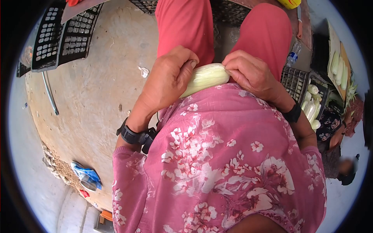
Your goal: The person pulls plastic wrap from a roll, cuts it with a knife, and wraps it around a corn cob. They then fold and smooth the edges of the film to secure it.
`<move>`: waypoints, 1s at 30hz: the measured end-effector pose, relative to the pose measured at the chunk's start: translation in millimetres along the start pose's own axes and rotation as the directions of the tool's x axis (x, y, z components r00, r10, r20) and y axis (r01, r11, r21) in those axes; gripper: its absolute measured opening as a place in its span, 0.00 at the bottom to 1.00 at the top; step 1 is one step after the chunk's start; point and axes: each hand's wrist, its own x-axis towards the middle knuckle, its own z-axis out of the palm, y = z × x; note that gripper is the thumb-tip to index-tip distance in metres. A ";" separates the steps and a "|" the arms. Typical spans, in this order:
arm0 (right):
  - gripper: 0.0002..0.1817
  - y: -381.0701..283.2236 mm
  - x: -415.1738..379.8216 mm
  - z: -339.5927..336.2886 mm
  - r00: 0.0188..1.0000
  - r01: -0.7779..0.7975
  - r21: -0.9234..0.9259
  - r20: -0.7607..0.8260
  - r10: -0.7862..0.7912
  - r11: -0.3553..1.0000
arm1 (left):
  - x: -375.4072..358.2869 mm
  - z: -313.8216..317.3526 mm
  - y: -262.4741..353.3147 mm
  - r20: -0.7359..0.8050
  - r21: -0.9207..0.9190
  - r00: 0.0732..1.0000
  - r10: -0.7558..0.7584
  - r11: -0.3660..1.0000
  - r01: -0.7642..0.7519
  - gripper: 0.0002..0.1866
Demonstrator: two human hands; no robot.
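A pale green ear of corn [208, 77] lies across my lap at the front of the pink floral shirt, with a shiny clear film over its surface. My left hand [169, 75] is closed around its left end, the thumb resting along the side. At the other end, my right hand [252, 73] pinches the tip with thumb and fingers, where the film seems gathered. The fingers hide both ends of the ear in part.
To my right stands a black crate [295, 81] beside several wrapped ears of corn [312, 103]. A water bottle [294, 53] and a knife [299, 23] lie nearby. Another person [334, 132] sits at far right. Black crates [64, 39] stand at upper left.
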 end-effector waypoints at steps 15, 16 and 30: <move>0.07 -1.0 1.9 0.3 1.000 -0.001 -0.016 -0.008 0.001 1.000 | 12.0 -5.5 6.5 0.151 0.037 0.988 0.022 0.999 -0.028 0.05; 0.07 -1.0 1.7 0.3 1.000 -0.005 -0.019 -0.007 0.005 1.000 | 12.2 -4.8 5.8 0.155 0.054 0.987 0.041 0.997 -0.050 0.05; 0.04 0.2 -7.4 4.1 0.965 -0.249 0.145 -0.043 0.258 0.958 | 18.4 -2.2 8.2 0.141 0.095 0.990 -0.003 0.995 -0.011 0.04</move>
